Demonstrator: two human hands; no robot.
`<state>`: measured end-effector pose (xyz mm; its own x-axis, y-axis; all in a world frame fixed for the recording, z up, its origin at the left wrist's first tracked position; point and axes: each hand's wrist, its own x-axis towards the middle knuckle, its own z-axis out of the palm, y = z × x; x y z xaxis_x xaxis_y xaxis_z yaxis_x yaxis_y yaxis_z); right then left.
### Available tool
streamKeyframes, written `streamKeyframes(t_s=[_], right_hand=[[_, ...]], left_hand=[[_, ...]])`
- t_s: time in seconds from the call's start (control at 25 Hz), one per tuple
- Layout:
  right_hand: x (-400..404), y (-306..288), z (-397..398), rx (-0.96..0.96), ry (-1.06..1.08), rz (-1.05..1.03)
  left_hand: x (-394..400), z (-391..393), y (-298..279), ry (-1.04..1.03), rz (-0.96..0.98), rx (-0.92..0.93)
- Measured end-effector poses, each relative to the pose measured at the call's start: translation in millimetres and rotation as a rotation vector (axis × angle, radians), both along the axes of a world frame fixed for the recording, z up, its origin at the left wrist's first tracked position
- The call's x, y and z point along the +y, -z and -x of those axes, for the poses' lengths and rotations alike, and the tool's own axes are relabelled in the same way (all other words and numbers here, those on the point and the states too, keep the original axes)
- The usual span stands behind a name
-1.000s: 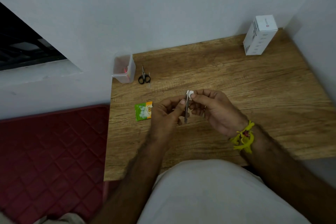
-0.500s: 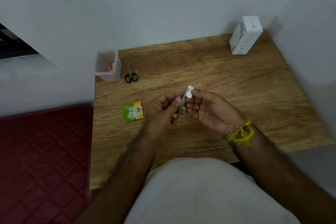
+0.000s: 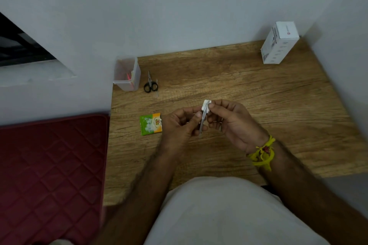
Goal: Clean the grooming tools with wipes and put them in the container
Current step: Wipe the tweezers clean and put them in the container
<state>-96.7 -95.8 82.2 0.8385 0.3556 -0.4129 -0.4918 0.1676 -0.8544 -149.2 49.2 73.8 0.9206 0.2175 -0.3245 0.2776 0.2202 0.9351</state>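
My left hand [image 3: 182, 123] pinches a slim metal grooming tool [image 3: 202, 123] above the middle of the wooden table [image 3: 258, 105]. Around the tool's upper end my right hand [image 3: 233, 121] pinches a small white wipe [image 3: 206, 105]. Small black-handled scissors [image 3: 150, 83] lie at the table's back left, with a thin metal tool [image 3: 157, 88] just to their right. The clear plastic container [image 3: 127, 72] stands in the back left corner with something pink inside. A green and orange wipe sachet [image 3: 151, 124] lies left of my left hand.
A white carton [image 3: 279, 42] stands at the back right corner, near the wall. A red quilted mat [image 3: 49, 175] lies on the floor left of the table. Walls close the table at the back and right.
The camera view has swung from side to side. My hands stay together on the tool, and the wipe stays near its upper end.
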Motion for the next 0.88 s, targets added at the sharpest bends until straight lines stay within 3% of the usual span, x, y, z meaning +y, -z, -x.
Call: streamKeyframes(t_s=[0.28,0.76,0.88], right_hand=[[-4.5,8.5,-7.1,0.117,-0.094,-0.042],[-4.5,6.4,-5.2,0.047,-0.091,-0.029],[-5.4,5.9,-2.1,-0.032,-0.141,0.054]], left_hand=[[-2.2,0.0,-3.0,-0.016,-0.030,0.020],[-2.7,-0.4,-8.9,-0.059,-0.052,0.048],[-1.2,1.8,-8.9,-0.057,-0.032,0.057]])
